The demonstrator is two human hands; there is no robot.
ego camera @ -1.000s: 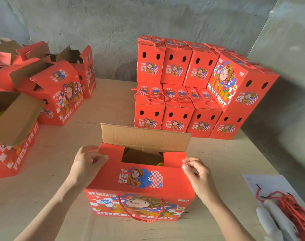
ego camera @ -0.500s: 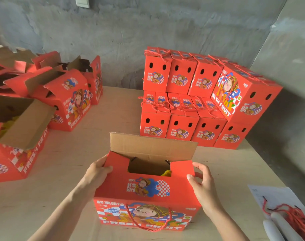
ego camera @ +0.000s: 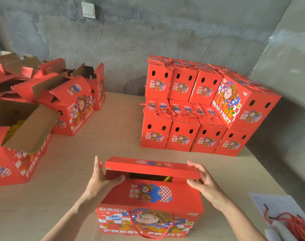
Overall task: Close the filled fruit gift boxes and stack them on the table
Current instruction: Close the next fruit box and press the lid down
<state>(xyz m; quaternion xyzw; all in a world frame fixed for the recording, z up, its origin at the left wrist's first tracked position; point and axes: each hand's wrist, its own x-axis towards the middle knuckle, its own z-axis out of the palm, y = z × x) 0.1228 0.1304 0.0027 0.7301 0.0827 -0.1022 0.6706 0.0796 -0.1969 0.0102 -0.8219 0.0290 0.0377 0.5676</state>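
A red fruit gift box point(ego camera: 151, 202) with a rope handle stands on the wooden table point(ego camera: 113, 129) in front of me. Its far lid flap point(ego camera: 152, 166) is folded down almost flat over the opening, and a dark gap with a bit of yellow fruit shows under it. My left hand point(ego camera: 100, 183) rests on the box's left top corner, thumb on the front panel. My right hand point(ego camera: 203, 183) holds the flap's right end between fingers above and thumb below. A stack of closed red boxes point(ego camera: 197, 108), two layers high, stands at the far right.
Several open red boxes point(ego camera: 49, 101) with raised flaps crowd the left side; the nearest one point(ego camera: 17, 146) shows yellow fruit inside. A white sheet with red cords point(ego camera: 287, 218) lies at the right front edge. Grey walls close the back and right.
The upright cardboard back flap has been folded forward and down over the box. Both hands moved from the front panel's sides up to the lid's ends. The camera has tilted upward.
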